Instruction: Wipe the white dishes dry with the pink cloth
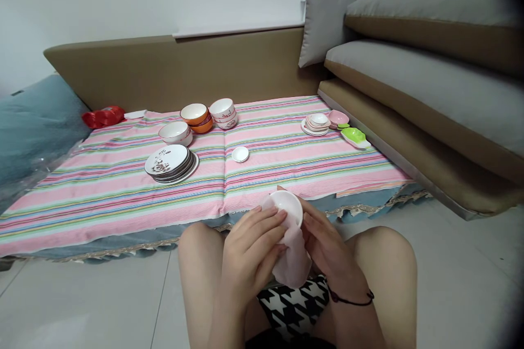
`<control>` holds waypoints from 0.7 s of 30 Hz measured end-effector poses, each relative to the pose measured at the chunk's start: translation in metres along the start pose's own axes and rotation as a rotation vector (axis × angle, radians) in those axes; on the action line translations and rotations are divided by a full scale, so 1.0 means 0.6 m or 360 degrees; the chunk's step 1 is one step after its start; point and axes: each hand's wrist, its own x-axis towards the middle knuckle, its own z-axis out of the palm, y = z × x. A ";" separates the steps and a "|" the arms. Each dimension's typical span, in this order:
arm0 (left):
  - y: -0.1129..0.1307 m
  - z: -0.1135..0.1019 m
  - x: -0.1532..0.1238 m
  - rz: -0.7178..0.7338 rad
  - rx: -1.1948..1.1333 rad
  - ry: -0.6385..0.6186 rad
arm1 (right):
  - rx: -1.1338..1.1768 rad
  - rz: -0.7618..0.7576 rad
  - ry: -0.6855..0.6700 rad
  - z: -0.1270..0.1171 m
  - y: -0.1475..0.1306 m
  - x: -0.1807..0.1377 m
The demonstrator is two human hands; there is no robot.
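Above my lap, my right hand (327, 242) grips a small white dish (293, 206) by its right side, its inside facing up. A thin whitish cloth (292, 267) is bunched against the dish and hangs down between my hands. My left hand (251, 248) has its fingers pressed together over the cloth and the dish's near left part, with the fingertips inside the rim. Part of the cloth is hidden under these fingers. Beyond my hands, another small white dish (240, 154) rests on the striped cover.
On the striped cover (266, 174) stand a plate stack (170, 162), white bowls (175, 132), orange bowls (195, 117) and patterned bowls (223, 112). At the right are stacked small dishes (316, 122), a pink bowl (338, 118) and a green leaf-shaped dish (355, 136). Large cushions (426, 76) rise beside them.
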 end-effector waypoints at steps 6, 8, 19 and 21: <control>0.008 -0.006 0.009 0.0043 -0.0041 0.0103 | -0.0011 -0.0017 -0.0135 -0.001 0.000 -0.001; 0.011 -0.007 0.012 0.0047 -0.0060 0.0159 | -0.0029 -0.0050 -0.0130 0.000 0.001 0.001; 0.025 -0.002 0.012 0.0038 -0.0212 0.0282 | -0.0030 -0.0233 -0.0057 0.015 0.004 0.002; 0.021 0.001 0.006 0.0032 -0.0145 0.0177 | -0.0020 -0.0258 -0.0057 0.016 0.002 0.002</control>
